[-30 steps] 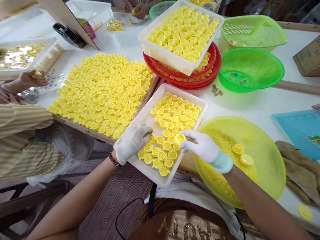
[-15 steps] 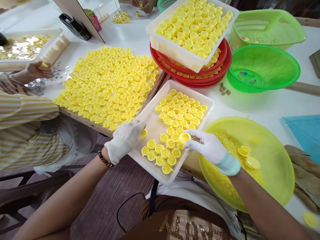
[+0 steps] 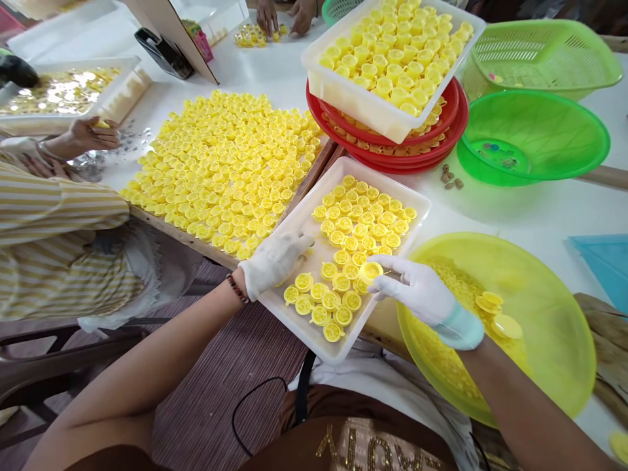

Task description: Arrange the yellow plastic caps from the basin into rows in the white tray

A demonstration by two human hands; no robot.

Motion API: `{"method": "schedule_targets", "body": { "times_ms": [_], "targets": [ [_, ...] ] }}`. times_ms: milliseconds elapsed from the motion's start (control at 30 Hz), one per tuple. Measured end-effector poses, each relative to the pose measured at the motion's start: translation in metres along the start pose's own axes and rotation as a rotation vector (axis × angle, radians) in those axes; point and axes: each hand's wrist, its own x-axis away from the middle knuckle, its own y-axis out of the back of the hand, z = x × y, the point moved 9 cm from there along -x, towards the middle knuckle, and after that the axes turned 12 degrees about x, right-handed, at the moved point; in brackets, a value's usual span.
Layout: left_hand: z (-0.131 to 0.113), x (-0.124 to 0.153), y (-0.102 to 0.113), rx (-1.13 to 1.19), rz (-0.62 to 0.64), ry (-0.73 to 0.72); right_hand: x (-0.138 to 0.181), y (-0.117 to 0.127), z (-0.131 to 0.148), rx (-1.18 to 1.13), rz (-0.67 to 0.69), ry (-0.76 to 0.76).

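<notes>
A shallow white tray (image 3: 417, 203) holds rows of small round yellow plastic pieces (image 3: 331, 299). My right hand (image 3: 417, 288), in a white glove, pinches a wider yellow round cap (image 3: 370, 272) between thumb and fingers, just above the pieces at the tray's right side. Over the tray's left part is my left hand (image 3: 277, 261), also gloved, its fingers bent together; a trace of yellow shows by the fingertips, but what they grip is hidden.
Many yellow cups (image 3: 220, 170) cover the table at left. A white bin (image 3: 358, 98) of yellow cups sits on stacked red trays (image 3: 392, 163). At right stand a yellow basin (image 3: 544, 327) and a green bowl (image 3: 589, 144). A co-worker's hand (image 3: 91, 136) is at far left.
My left hand has moved right and slightly up, farther over the tray. My right hand still holds the cap in much the same place. The whole view has shifted a little.
</notes>
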Motion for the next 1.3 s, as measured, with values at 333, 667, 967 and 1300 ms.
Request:
{"method": "schedule_targets", "body": {
  "times_ms": [333,667,967,1300],
  "targets": [
    [-0.007,-0.025,-0.004,0.048,-0.099,-0.214,-0.002,-0.002,-0.002,0.005,0.004,0.013],
    [-0.074,0.003,0.046,0.499,-0.186,-0.291,-0.003,-0.003,0.007,0.095,0.011,0.061],
    [-0.147,0.014,0.038,0.505,-0.1,-0.53,-0.001,-0.008,0.023,0.105,0.034,0.228],
    [-0.022,-0.011,0.044,0.16,-0.297,-0.054,-0.003,-0.005,-0.002,0.076,-0.018,0.094]
  ]
}}
